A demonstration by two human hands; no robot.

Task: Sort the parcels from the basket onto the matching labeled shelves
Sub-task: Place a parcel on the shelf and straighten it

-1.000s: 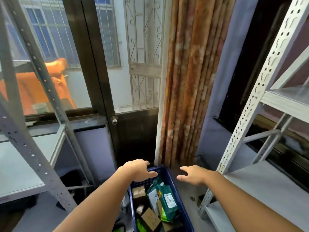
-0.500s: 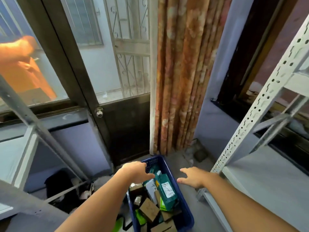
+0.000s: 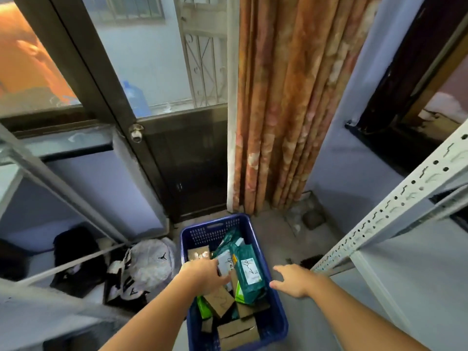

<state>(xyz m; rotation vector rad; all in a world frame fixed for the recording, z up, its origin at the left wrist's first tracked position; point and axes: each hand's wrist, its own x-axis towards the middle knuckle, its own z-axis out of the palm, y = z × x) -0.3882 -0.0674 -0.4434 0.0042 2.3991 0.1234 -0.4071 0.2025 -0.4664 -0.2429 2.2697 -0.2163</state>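
Item: basket (image 3: 210, 230), blue, on floor (image 3: 291, 239) at 6 o'clock, full of parcels.
L hand (image 3: 202, 274): down among parcels, touching white one (image 3: 225, 262); grip hidden, can't tell.
R hand (image 3: 295, 279): released, fingers spread, beside the rim at 5 o'clock.
Advice: I'd take one parcel w/ label up, read it, then lift.
Room: shelf (image 3: 417, 269) at 4, rack (image 3: 63, 191) at 8, door (image 3: 187, 158) and curtain (image 3: 283, 102) at 12.

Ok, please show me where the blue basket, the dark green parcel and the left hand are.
blue basket (image 3: 215, 230): head view, on its far perforated wall.
dark green parcel (image 3: 249, 271): head view, on its white label.
left hand (image 3: 202, 274): head view, on the back of the hand.
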